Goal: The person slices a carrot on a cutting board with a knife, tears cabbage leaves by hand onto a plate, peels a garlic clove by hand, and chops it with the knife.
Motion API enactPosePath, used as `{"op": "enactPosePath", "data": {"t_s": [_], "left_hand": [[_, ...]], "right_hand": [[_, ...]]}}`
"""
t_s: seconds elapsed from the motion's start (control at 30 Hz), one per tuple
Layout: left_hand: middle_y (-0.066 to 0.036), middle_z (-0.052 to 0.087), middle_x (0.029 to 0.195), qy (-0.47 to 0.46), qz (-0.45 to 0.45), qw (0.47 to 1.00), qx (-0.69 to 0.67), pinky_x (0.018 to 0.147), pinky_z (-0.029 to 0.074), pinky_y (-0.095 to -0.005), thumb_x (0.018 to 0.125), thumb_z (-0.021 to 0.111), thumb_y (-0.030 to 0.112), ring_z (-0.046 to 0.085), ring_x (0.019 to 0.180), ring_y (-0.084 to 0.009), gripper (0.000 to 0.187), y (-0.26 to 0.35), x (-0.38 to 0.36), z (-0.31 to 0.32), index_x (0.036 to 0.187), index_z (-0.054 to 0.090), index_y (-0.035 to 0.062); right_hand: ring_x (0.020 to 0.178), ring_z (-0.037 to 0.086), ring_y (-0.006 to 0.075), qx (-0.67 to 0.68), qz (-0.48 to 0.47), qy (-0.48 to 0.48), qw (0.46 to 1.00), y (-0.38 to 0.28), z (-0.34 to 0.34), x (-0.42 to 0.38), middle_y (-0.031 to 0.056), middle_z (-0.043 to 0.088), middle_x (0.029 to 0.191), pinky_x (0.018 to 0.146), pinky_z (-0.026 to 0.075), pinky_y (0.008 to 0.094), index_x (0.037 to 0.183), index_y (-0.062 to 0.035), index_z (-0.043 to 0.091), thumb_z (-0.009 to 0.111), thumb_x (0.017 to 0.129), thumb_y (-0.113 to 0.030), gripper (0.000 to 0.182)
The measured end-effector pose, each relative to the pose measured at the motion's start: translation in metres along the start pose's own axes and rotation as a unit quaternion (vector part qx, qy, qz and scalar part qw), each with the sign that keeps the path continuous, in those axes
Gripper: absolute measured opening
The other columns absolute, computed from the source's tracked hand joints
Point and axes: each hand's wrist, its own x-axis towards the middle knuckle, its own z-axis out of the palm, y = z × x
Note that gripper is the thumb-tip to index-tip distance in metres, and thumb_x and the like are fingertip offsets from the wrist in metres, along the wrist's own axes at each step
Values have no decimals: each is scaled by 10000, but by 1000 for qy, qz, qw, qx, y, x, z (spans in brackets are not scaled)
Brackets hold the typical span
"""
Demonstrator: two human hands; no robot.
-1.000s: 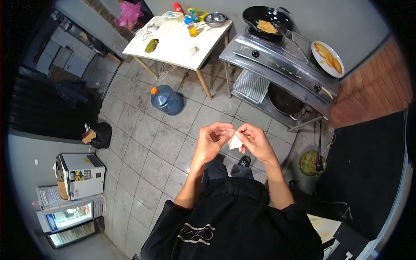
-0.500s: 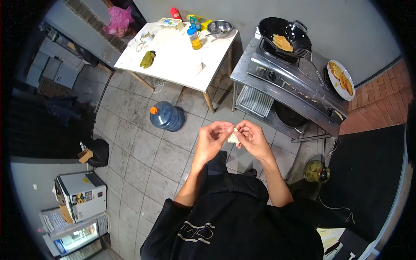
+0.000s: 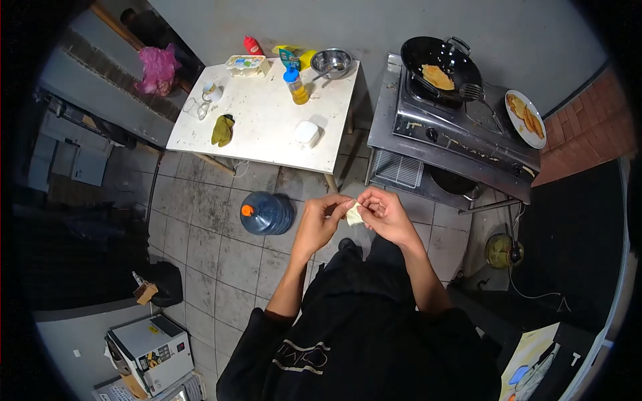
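Two-handed fingertip work on a small pale piece (image 3: 355,215)!
My left hand (image 3: 317,226) and right hand (image 3: 390,219) pinch the small pale piece between them, above the tiled floor (image 3: 235,266); it looks flimsy, so any next move calls for light fingertips.

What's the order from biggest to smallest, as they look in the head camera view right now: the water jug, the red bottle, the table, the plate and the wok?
1. Table
2. Wok
3. Water jug and plate, too close to rank
4. Red bottle
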Motion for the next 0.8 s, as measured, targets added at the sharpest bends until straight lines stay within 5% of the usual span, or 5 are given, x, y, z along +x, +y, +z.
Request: {"op": "enactPosePath", "data": {"t_s": [0.3, 0.6, 0.8], "left_hand": [[-85, 682, 757, 6, -1, 1000, -1, 639, 488, -242, 898, 660, 138, 605, 706, -92, 198, -13, 14, -14, 921, 677, -58], [-37, 670, 773, -28, -21, 993, -116, 671, 499, -230, 880, 683, 97, 603, 741, -77, 141, -25, 32, -4, 914, 680, -39], [-31, 669, 789, -56, -13, 988, -143, 707, 487, -232, 870, 694, 88, 597, 777, -80, 119, -23, 37, 4, 904, 683, -26]], "right_hand": [[612, 528, 39, 11, 75, 2, 997, -3, 4, 19, 9, 613, 774, 547, 403, 192, 930, -5, 573, 597, 907, -45, 52], [721, 521, 33, -36, -30, 15, 999, 16, -9, 23, -29, 591, 779, 635, 416, 207, 911, -22, 608, 634, 891, -57, 48], [836, 535, 72, -36, -69, 38, 996, 19, -18, 17, 18, 568, 971, 717, 462, 232, 935, -18, 602, 642, 876, -35, 73]]}}
